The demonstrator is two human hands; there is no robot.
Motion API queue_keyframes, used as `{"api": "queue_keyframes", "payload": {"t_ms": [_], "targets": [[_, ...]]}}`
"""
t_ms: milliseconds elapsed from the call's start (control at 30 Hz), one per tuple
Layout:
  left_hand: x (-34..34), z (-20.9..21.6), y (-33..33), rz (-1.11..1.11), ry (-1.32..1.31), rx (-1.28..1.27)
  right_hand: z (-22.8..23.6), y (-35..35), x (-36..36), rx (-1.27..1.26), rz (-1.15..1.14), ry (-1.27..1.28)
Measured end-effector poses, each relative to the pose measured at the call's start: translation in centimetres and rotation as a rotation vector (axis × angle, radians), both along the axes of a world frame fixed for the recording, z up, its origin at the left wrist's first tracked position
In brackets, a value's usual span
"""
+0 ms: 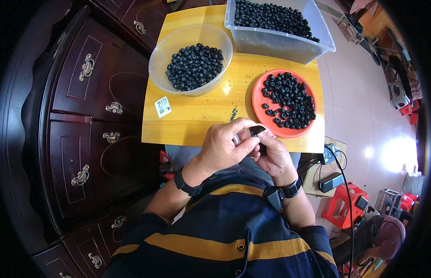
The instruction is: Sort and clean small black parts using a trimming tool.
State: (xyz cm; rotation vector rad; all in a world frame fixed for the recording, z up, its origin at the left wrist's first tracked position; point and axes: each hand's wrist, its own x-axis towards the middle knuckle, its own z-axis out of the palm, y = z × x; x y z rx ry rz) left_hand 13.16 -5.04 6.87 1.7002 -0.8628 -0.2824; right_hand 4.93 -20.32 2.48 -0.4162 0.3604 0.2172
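My left hand (223,144) and my right hand (274,154) meet just in front of the table's near edge. Between them is a short, dark, blade-like piece (257,130), gripped in my left fingers, its end close to my right thumb. My right hand is closed around a small black part (262,148), mostly covered by fingers. Just beyond my right hand, an orange-red plate (258,103) holds many small black round parts (294,99) with holes. More of these lie in a round clear bowl (156,60) at the far left.
A large clear plastic bin (275,45) full of the black parts stands at the table's far right. A white label (162,107) and dark crumbs (234,113) lie on the yellow table (187,125). Dark drawers (76,148) flank the left; a red stool (340,204), cables and another person (386,236) are right.
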Motion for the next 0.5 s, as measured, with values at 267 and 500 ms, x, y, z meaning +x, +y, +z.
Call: {"api": "queue_keyframes", "payload": {"t_ms": [267, 500], "targets": [[0.2, -1.6, 0.2, 0.085, 0.169, -0.113, -1.4, -0.2, 0.1, 0.159, -0.011, -0.082], [1.0, -1.5, 1.3, 0.087, -0.095, 0.106, -1.5, -0.7, 0.2, 0.148, -0.091, -0.048]]}}
